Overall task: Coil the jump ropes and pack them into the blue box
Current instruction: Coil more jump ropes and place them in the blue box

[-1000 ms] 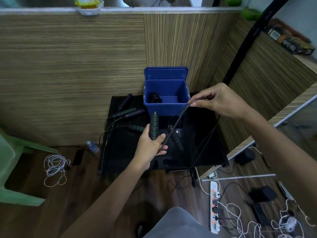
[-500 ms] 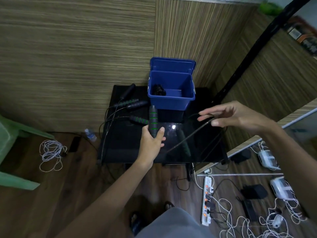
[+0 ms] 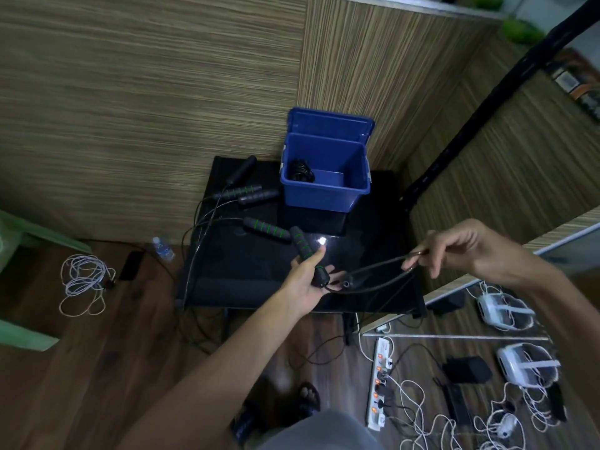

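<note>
Blue box, lid raised, holds one coiled rope.

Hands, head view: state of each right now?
Left hand: holding a jump rope handle, thumb over it, fingers partly extended beneath.
Right hand: pinching the rope cord between its fingertips.

The room is dim and murky. One small white glare spot sits on the glossy black bench. The picture is soft with motion blur, and straight wall lines bow toward the edges.
</note>
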